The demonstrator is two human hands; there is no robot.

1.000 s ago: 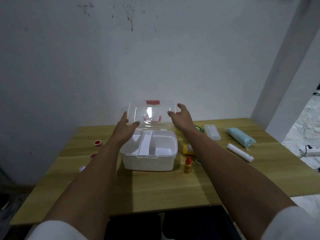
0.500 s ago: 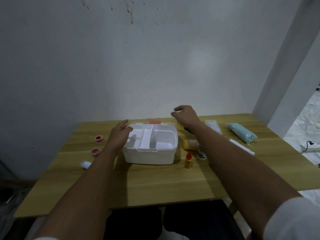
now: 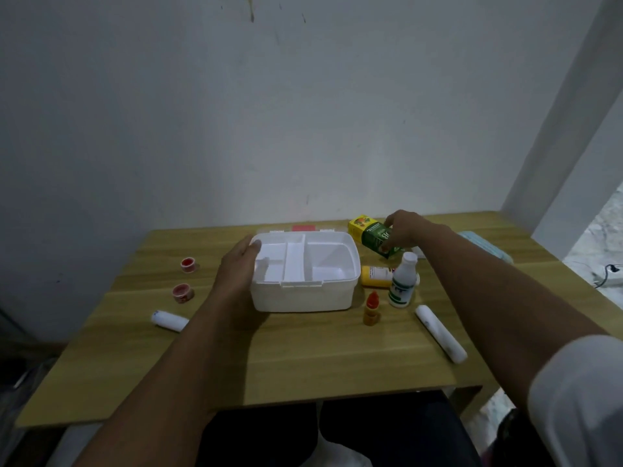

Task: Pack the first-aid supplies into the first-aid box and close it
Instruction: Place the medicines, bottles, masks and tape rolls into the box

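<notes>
A wooden table [image 3: 303, 358] against a pale wall carries the open first-aid box [image 3: 305, 273], white and divided into compartments, its lid laid back on the far side; nothing lies in it yet. Your left hand [image 3: 237, 267] rests flat against the box's left wall, fingers relaxed, thumb at the rim; let it brace there so the box does not slide. Your right hand [image 3: 403, 232], far and right of the box, grips the green carton [image 3: 379, 239], fingers curled round it, tilted and apparently lifted clear of the table; carry it left over the rim and lay it flat in the large right compartment, which looks wide enough to take it. Just right of the box stand a white bottle [image 3: 403, 281] and a small orange dropper bottle [image 3: 372, 308]; keep your wrist high so neither topples. A white roll [image 3: 440, 332] lies near right; another white tube [image 3: 168, 321] and two red-capped pots [image 3: 183, 279] wait on the left.
</notes>
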